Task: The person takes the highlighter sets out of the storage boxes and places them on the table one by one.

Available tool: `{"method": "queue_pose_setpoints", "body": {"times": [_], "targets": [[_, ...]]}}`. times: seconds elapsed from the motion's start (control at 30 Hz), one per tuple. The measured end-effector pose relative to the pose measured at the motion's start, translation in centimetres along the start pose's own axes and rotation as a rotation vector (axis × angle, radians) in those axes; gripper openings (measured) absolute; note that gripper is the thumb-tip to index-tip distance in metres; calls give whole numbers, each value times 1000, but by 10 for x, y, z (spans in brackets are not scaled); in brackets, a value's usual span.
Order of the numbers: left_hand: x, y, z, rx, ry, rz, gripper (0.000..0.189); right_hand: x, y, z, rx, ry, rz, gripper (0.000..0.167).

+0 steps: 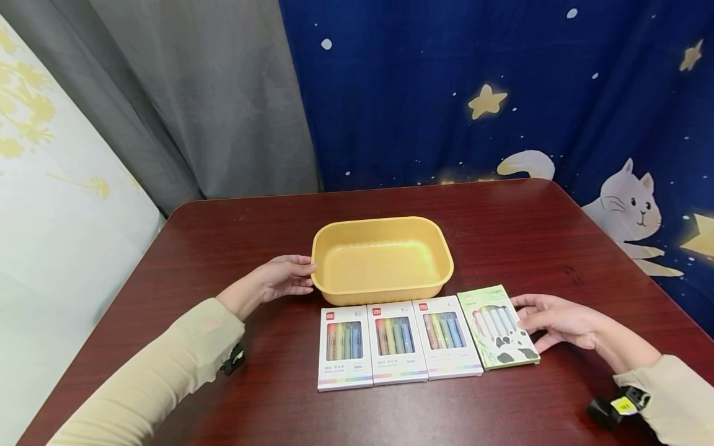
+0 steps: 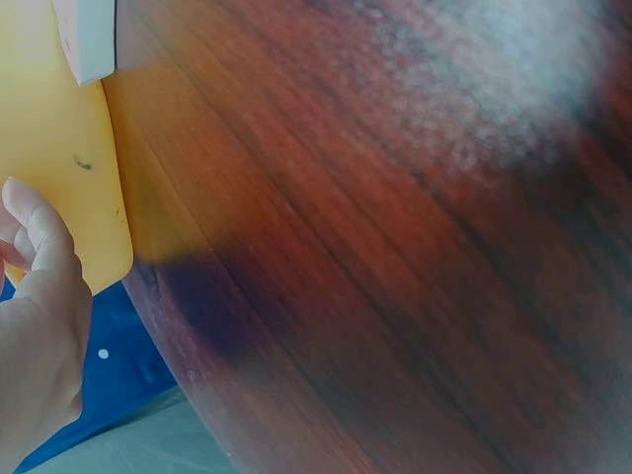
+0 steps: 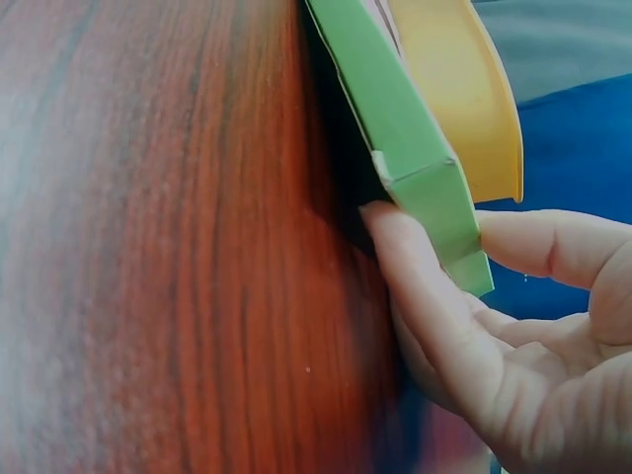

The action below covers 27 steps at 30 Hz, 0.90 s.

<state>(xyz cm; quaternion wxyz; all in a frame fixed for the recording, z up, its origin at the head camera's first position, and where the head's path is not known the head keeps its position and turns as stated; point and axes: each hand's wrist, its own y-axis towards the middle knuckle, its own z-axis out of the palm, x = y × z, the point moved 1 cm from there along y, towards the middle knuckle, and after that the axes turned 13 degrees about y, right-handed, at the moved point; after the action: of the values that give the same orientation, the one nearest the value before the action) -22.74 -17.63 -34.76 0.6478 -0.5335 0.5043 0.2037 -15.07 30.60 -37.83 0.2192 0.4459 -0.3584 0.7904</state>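
Observation:
A yellow plastic basin (image 1: 385, 292) stands on the table. My left hand (image 1: 286, 277) holds its left rim, thumb at the edge and the other fingers against the outer wall. In the left wrist view those fingers (image 2: 39, 232) overlap the basin's side. My right hand (image 1: 560, 322) pinches the right edge of a green marker box (image 1: 509, 356) with a panda print. In the right wrist view, fingers lie on both faces of this box (image 3: 434, 188). Three white marker boxes (image 1: 346, 370) with windows stand in a row left of it, lying flat in front of the basin.
The dark red wooden table (image 1: 251, 384) reaches back to a grey curtain (image 1: 223, 93) and a blue starry curtain (image 1: 401, 93). A white panel (image 1: 61, 248) with yellow flowers borders the left side. Black wrist cameras (image 1: 619, 406) sit at both sleeves.

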Motion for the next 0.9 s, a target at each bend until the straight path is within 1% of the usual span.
{"method": "queue_pose_setpoints", "body": {"times": [0.33,0.43,0.63,0.73,0.9], "targets": [[0,0,0,-5,1,-5,34,1,0,4,-18,-44,12,58],[0,1,0,-6,1,-6,34,1,1,5,-38,-66,15,61],[1,1,0,-4,5,-12,34,2,2,12,-144,-160,34,65],[0,0,0,-5,9,-12,33,3,3,18,-211,-239,46,66],[-1,-1,0,-6,7,-13,33,6,4,28,-309,-377,77,60]]}}
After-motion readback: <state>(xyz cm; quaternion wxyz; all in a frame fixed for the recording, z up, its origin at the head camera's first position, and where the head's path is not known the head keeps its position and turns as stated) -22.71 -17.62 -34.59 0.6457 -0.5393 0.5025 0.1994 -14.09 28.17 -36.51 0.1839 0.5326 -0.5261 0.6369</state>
